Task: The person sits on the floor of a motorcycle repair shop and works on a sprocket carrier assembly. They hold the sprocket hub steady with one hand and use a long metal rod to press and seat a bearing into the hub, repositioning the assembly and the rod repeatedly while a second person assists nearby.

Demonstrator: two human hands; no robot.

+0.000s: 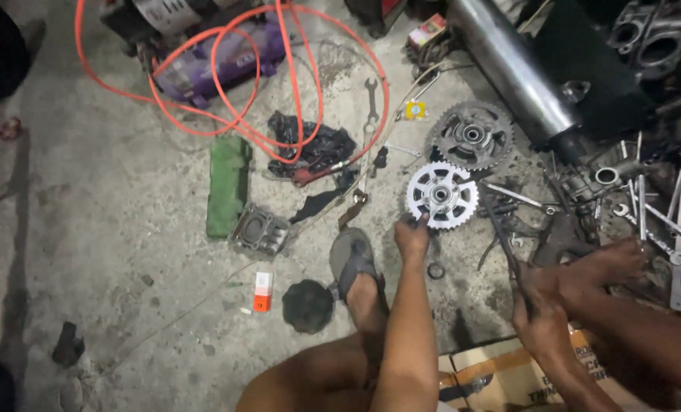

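Observation:
My left hand [413, 236] reaches forward and pinches the lower left rim of a silver sprocket [442, 194] lying flat on the concrete floor. A second, darker sprocket [471, 136] lies just behind it. My right hand [537, 304] is closed around a long dark tool [503, 236] that slants up towards the pile of metal parts. My sandalled foot [353, 263] rests left of the left arm, and my bare foot [611, 263] lies by the right hand. A small black ring [435, 270] sits beside my left wrist.
Wrenches and engine parts [638, 202] crowd the right. A chrome exhaust pipe [512, 65] runs at the top. An orange hose [226, 84] loops by a purple tank [218, 65]. A green cloth [227, 183], cylinder block [260, 230], black cap [307, 305] and cardboard box [500, 378] lie nearby.

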